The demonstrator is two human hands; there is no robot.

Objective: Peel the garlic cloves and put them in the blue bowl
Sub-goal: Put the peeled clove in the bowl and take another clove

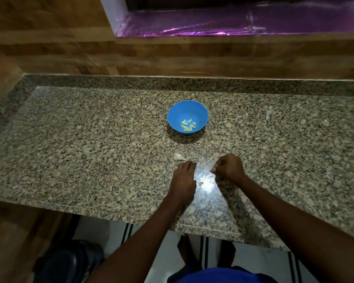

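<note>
We've got an unpeeled clove near the table's front edge, just beyond our left hand, long axis L-R. Left fingers flat, relaxed; right hand pinches smth small, prob. skin. Bowl sits mid-table.

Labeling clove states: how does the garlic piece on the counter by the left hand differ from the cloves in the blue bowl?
The garlic piece is white, papery-skinned and tapers to a tail; the bowl cloves look bare and pale yellow-green. It lies alone on the granite counter; they lie clustered in the blue bowl. Neither is being held.
</note>
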